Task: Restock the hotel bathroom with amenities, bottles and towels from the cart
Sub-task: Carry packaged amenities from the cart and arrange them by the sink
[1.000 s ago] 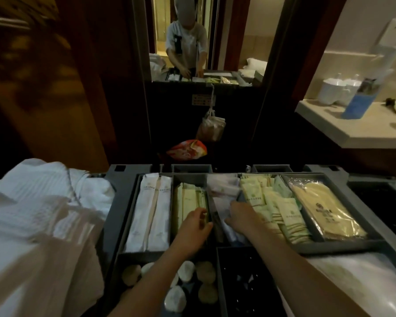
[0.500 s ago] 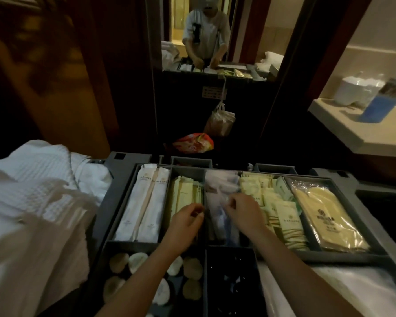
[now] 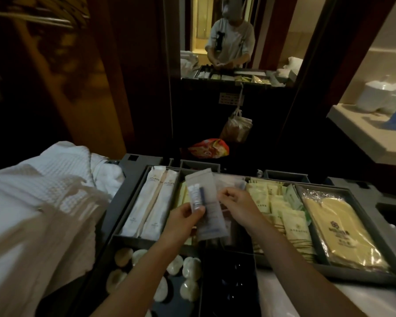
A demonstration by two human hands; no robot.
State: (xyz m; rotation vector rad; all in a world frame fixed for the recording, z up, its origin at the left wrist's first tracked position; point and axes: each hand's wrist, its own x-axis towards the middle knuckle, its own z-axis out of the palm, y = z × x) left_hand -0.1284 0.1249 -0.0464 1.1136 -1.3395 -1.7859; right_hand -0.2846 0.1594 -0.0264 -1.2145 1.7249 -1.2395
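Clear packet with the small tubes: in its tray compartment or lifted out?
Out: the left hand holds the clear packet raised above the cart tray compartments.

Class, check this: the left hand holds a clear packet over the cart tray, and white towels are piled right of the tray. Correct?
No. The head view shows the white towels piled left of the cart tray, not right. The left hand does hold the clear packet over it.

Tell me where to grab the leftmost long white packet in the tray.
Pinch the far end of the long white packet from above. It lies flat, hemmed between the tray wall and its twin, so its long sides likely offer no gap.
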